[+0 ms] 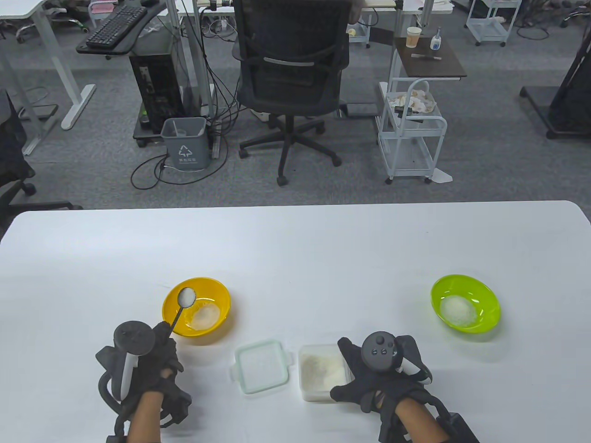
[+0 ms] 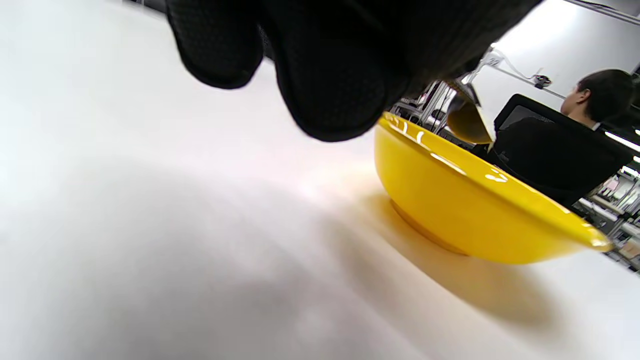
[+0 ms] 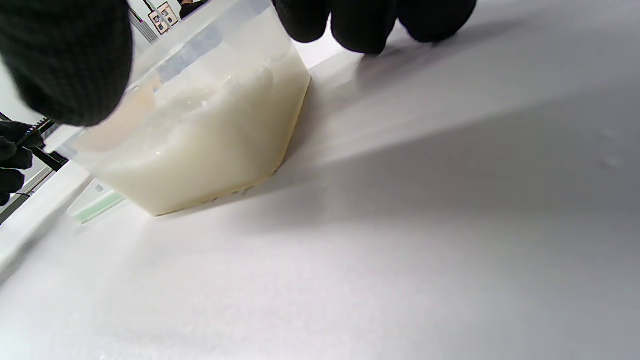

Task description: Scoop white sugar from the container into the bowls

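Note:
My left hand [image 1: 159, 355] grips the handle of a metal spoon [image 1: 186, 297] heaped with white sugar and holds its bowl over the left rim of the yellow bowl [image 1: 217, 295], which has a sugar pile in it. In the left wrist view the spoon's underside [image 2: 467, 122] hangs above the yellow bowl [image 2: 475, 210]. My right hand [image 1: 364, 374] holds the right side of the clear sugar container [image 1: 321, 371], thumb at its near corner. The container [image 3: 200, 130] fills the right wrist view's upper left, fingers [image 3: 370, 25] behind it. The green bowl [image 1: 480, 288] at right holds sugar.
The container's lid [image 1: 261, 367] lies flat between the yellow bowl and the container. The white table [image 1: 323, 244] stretches back to its far edge. An office chair [image 1: 291, 78], bin and cart stand on the floor beyond.

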`<act>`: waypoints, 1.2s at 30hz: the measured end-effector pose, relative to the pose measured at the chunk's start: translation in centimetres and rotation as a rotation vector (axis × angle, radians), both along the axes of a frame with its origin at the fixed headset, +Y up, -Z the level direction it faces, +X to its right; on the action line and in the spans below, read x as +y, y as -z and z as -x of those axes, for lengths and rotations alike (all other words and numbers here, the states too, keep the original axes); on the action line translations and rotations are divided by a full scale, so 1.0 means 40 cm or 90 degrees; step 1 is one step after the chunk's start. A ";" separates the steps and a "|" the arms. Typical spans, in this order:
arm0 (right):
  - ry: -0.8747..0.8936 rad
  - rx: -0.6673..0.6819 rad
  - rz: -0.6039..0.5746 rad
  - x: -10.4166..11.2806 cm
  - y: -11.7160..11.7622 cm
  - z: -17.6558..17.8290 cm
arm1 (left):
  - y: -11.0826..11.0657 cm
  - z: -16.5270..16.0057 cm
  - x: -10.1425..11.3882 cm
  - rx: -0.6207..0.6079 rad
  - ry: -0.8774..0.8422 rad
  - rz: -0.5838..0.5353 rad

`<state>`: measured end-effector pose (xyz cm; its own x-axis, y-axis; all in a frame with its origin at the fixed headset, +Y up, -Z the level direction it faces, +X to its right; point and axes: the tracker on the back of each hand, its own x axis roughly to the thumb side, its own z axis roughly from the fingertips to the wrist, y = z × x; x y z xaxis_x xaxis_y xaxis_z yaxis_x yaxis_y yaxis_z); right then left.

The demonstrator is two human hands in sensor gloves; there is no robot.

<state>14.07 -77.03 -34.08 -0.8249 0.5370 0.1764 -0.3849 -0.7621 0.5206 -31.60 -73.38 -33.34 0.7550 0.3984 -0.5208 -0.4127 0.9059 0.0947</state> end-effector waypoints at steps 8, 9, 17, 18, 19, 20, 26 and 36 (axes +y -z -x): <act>0.000 0.000 0.000 0.000 -0.001 -0.001 | -0.004 -0.060 0.031 0.000 0.336 -0.066; 0.000 0.000 0.000 0.000 -0.001 -0.001 | -0.004 -0.063 0.031 -0.001 0.355 -0.067; 0.000 0.000 0.000 0.000 -0.001 0.000 | -0.002 -0.068 0.026 -0.008 0.379 -0.061; 0.000 0.000 0.000 0.000 -0.001 0.000 | -0.002 -0.067 0.027 -0.006 0.372 -0.062; 0.000 0.000 0.000 0.000 -0.001 0.000 | -0.003 -0.065 0.028 -0.004 0.362 -0.065; 0.000 0.000 0.000 0.000 -0.001 0.000 | -0.003 -0.063 0.028 -0.002 0.357 -0.065; 0.000 0.000 0.000 0.000 -0.001 0.000 | -0.007 -0.035 0.031 0.027 0.267 -0.077; 0.001 0.001 0.001 0.000 -0.001 0.000 | -0.027 0.050 0.013 0.117 0.169 -0.083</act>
<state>14.09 -77.04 -34.04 -0.8237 0.5388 0.1766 -0.3853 -0.7605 0.5227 -33.61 -72.85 -32.27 0.7397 0.2733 -0.6150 -0.1297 0.9546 0.2682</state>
